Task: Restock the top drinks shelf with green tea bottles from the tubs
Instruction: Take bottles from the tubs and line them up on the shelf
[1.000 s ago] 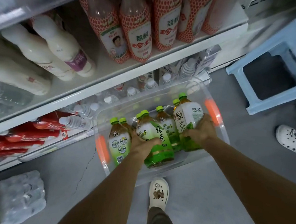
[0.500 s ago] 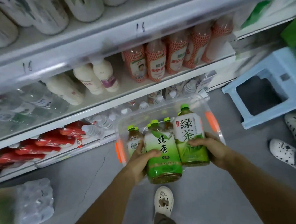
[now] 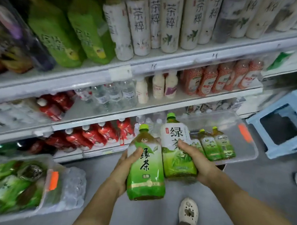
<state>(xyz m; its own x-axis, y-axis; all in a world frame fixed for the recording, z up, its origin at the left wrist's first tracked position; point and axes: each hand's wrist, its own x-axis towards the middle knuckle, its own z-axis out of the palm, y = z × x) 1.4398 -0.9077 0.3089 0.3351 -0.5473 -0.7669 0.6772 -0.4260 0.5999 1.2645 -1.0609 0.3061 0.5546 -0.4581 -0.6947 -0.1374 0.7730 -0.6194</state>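
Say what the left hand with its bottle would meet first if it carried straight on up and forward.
Likely the red-labelled bottles on the lower shelf, which lie beyond the green tea bottle in the left hand; depth is unclear.

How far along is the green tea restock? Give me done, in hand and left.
Done: green tea bottles already stand on the top shelf. In hand: the left hand and right hand each hold one bottle. Left: shelving these, plus bottles in the clear tub.
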